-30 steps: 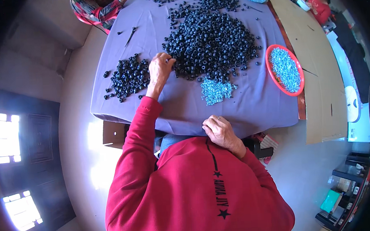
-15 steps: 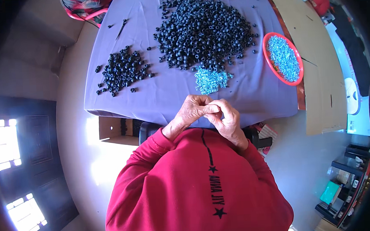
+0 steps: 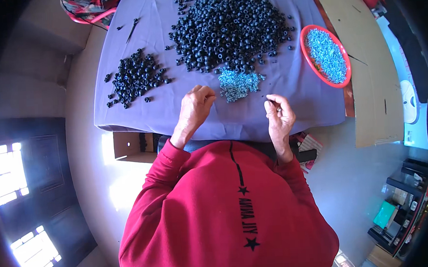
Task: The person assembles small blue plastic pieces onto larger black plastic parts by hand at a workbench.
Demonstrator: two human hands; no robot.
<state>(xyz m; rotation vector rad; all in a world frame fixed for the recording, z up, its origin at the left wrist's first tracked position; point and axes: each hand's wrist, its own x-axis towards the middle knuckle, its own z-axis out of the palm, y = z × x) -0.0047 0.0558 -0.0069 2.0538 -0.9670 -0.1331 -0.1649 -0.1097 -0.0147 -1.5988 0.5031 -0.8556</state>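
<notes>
My left hand (image 3: 196,108) is closed over the near part of the cloth, thumb and fingers pressed together. What it may hold is too small to make out. To its right, my right hand (image 3: 280,116) pinches thumb against forefinger, the other fingers curled. A dark speck shows at its fingertips, too small to name. Between and just beyond the hands lies a small heap of clear light-blue pieces (image 3: 240,85). It touches the near edge of a big pile of black, round, hollow pieces (image 3: 230,31). A smaller pile of the same black pieces (image 3: 136,77) sits left of my left hand.
A red oval basin (image 3: 306,56) of light-blue pieces stands at the table's right edge. Scissors-like dark tool (image 3: 132,30) lies far left on the purple cloth (image 3: 157,20). Flattened cardboard (image 3: 371,86) borders the right side. An open carton (image 3: 130,147) is below the table's left front.
My hands were together near the table's front edge. Now they are apart, the left moved left and forward, the right moved right and forward. The view has shifted slightly.
</notes>
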